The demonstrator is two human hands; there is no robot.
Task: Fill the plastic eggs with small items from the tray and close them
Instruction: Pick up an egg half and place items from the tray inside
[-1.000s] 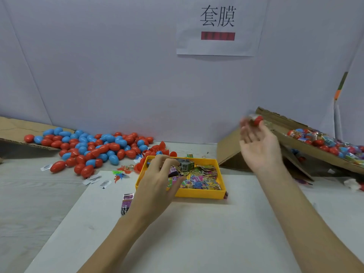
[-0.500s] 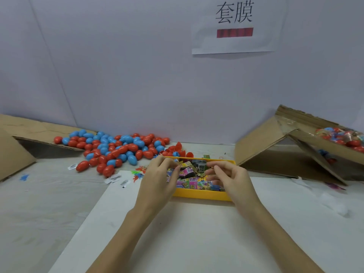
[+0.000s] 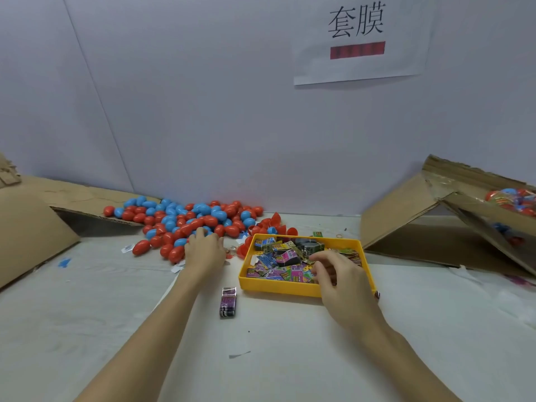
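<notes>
A pile of red and blue plastic eggs [image 3: 185, 217] lies at the back left of the white table. My left hand [image 3: 204, 252] reaches into its near edge, fingertips among the eggs; whether they hold one is hidden. The yellow tray [image 3: 278, 288] of small colourful packets [image 3: 278, 266] sits right of centre. My right hand [image 3: 338, 278] is over the tray's right part, fingers curled, thumb and forefinger pinching a small packet. Several open red egg halves [image 3: 275, 219] lie just behind the tray.
A loose purple packet [image 3: 228, 301] lies on the table in front of the tray's left corner. A flattened cardboard box [image 3: 32, 227] stands at the left. A tilted cardboard box [image 3: 420, 216] at the right holds filled eggs [image 3: 513, 198]. A paper sign [image 3: 358, 39] hangs on the wall.
My left hand left the tray and moved left to the egg pile. My right hand came back from the right-hand box to the tray, staying there. The view shifted left.
</notes>
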